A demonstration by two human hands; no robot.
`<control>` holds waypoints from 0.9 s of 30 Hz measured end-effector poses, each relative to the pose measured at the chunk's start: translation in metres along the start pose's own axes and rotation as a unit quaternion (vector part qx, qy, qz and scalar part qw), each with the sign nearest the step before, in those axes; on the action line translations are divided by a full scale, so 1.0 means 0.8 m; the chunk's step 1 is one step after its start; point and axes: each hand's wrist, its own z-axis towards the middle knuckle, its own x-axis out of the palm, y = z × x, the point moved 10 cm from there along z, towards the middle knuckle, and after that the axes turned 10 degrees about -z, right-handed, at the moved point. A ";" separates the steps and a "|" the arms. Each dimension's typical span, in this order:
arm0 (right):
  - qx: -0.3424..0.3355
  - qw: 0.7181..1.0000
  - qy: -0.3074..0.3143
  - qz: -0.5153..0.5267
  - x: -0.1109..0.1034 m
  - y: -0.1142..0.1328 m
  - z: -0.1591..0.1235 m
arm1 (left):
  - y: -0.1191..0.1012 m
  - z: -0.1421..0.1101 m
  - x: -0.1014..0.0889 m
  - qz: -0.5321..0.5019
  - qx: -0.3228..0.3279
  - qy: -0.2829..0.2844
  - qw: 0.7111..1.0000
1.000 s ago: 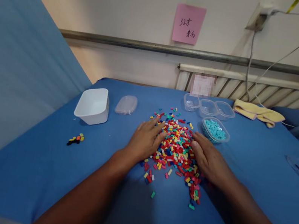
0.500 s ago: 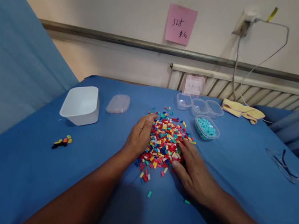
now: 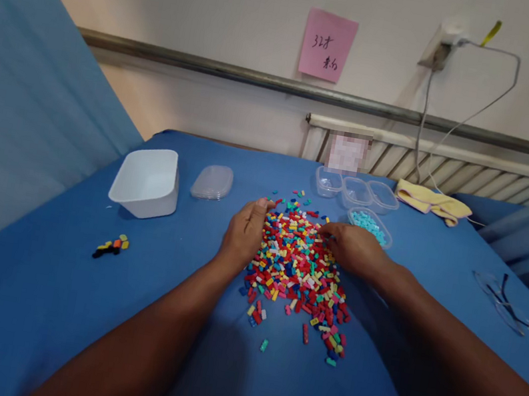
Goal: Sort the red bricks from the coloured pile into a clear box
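Basically, a heap of small coloured blocks (image 3: pixel 301 268) lies mid-tabletop (image 3: pixel 47 310) on the blue cover, with both hands set on its flanks; the left hand (image 3: pixel 244 232) rests on edge against the heap's left side, palm inward, fingers loosely curled and gripping nothing, which looks like walling the pieces so they stay bunched; the right hand (image 3: pixel 355 248) sits at the far right edge of the heap, fingertips drawn together down among the blocks; whether a piece is pinched there I cannot tell, it is too small to see. The heap's long axis runs from the far end, between the hands, back toward the person, its tail drifting to the near right; single blocks point every way, no common heading; a few strays lie apart at the near end. A clear tub of turquoise pieces (image 3: pixel 370 225) stands just beyond the right hand, likely placed close for short reaches; three empty clear tubs (image 3: pixel 357 190) line up behind it. A white bin (image 3: pixel 146 181) and a clear lid (image 3: pixel 213 182) sit well to the left; a small cluster of dark and orange blocks (image 3: pixel 110 246) lies apart near the left; glasses (image 3: pixel 505 302) lie at far right; a yellow cloth (image 3: pixel 433 201) lies by the radiator.
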 end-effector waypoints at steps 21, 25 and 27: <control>0.034 0.989 -0.130 0.066 -0.053 -0.104 -0.044 | -0.004 0.003 0.003 -0.005 -0.002 0.000 1.000; 0.028 0.992 -0.107 0.067 -0.052 -0.111 -0.039 | -0.005 0.004 0.003 -0.003 -0.008 -0.002 1.000; 0.056 0.989 -0.121 0.068 -0.055 -0.122 -0.039 | -0.006 0.003 0.003 -0.007 -0.011 -0.002 1.000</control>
